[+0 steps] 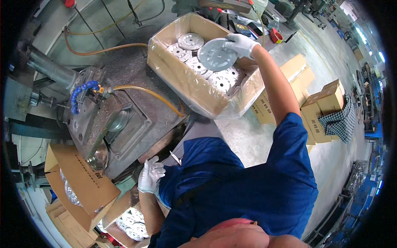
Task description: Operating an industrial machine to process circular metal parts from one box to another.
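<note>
My right hand [242, 44], in a white glove, reaches over a plastic-lined cardboard box [184, 76]. Its fingers grip the edge of a round grey metal disc [217, 55], which is tilted above the box's contents. Below it, several silvery discs with cut-out slots [224, 82] lie in the box. My left hand [151, 175], gloved in white too, hovers beside my thigh near the machine table's front edge. Its fingers are loosely apart and nothing shows in them. A shiny round metal part [120, 120] sits in the fixture on the machine table [136, 136].
A drilling machine with a blue segmented coolant hose [74, 97] stands at the left. Open boxes of metal parts [89, 182] stand at the lower left. More cartons [318, 120], one with a checked cloth [341, 120], are at the right. A red tape roll [276, 36] lies behind.
</note>
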{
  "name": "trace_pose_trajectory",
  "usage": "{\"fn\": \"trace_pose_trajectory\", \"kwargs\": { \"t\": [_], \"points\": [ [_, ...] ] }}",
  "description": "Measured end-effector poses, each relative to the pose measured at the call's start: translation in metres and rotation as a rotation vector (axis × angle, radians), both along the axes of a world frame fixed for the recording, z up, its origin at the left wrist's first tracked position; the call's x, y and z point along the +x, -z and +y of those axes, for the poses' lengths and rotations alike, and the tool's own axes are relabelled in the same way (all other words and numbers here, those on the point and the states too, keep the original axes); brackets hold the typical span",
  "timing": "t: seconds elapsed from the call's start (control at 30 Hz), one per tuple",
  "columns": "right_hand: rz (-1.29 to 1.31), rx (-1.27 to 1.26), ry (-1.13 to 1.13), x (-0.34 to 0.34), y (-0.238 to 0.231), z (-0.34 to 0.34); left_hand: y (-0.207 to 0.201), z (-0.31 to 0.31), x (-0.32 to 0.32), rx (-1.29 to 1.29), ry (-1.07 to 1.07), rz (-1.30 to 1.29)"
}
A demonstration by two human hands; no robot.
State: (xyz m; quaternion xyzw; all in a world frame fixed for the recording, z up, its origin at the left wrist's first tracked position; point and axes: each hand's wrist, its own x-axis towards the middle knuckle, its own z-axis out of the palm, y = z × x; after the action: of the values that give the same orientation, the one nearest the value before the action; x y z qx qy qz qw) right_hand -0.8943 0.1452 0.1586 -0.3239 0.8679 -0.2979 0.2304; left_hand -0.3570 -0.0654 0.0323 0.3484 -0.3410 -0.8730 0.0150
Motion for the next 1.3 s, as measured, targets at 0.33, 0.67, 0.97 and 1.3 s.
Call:
{"fn": "trace_pose_trajectory", "kwargs": {
  "t": [0.33,0.67,0.97,1.3],
  "points": [
    [-0.175,0.543,0.274,-0.058,0.095,0.024,0.012,0.005,0.035,0.017,-0.194,-0.112],
    [0.420,0.839,-0.286,0.005,0.078,-0.026,0.007,0.006,0.039,-0.195,-0.194,-0.260],
    [0.438,0.812,-0.320,0.007,0.102,-0.028,0.002,0.008,0.046,-0.424,-0.088,-0.315],
    [0.254,0.281,-0.026,-0.002,0.021,0.003,-0.055,0.024,0.117,-0.692,-0.108,-0.366]
  ]
}}
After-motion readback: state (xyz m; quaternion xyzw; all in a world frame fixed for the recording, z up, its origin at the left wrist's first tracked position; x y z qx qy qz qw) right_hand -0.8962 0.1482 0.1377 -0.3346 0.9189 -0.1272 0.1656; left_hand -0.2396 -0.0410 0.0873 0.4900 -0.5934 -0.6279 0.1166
